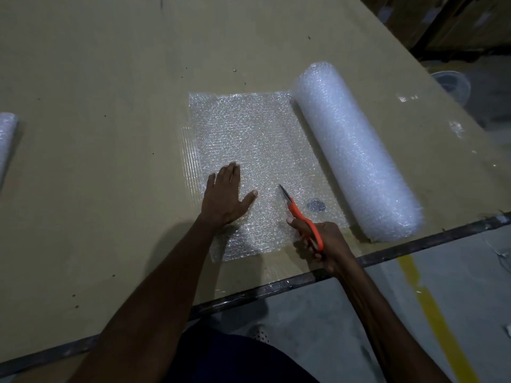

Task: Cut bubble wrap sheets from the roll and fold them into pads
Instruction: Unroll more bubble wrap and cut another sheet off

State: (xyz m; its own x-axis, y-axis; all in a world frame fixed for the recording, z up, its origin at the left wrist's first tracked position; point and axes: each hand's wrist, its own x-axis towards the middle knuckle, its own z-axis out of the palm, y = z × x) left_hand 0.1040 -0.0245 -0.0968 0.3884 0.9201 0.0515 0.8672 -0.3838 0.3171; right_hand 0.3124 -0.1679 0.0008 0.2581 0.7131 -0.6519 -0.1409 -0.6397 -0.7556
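Second roll (7, 139) cropped at left edge

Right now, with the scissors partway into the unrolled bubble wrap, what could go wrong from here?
1. The left hand presses flat on the sheet close beside the scissors; its thumb points towards the blade tip, so a forward snip could nick it.
2. The right hand steers freehand with no guide visible, so the cut may drift crooked.
3. The roll lies loose on the table near its edge; a tug on the sheet might shift it.

tan table (110, 78), bubble wrap roll (354, 150), unrolled sheet (254, 134)
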